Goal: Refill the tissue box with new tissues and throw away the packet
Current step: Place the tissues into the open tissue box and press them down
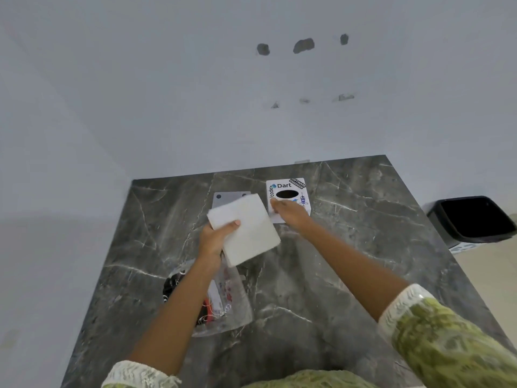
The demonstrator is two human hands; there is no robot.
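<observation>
Left hand (215, 238) pinches tissue stack (244, 229) clear of table, ready to load. Right hand (288, 212) fingers curled on tissue box (288, 198), steadying it (grip unclear). Empty packet (221, 301) awaits bin (472, 219).

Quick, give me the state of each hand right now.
Left hand: closed, holding the tissue stack.
Right hand: resting on the tissue box; grip cannot be told.

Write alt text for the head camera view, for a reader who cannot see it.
Over a dark marble table, the left hand holds a stack of white tissues while the right hand touches a white stickered tissue box. An empty clear packet lies under the left forearm; a black bin stands on the floor at right.
</observation>
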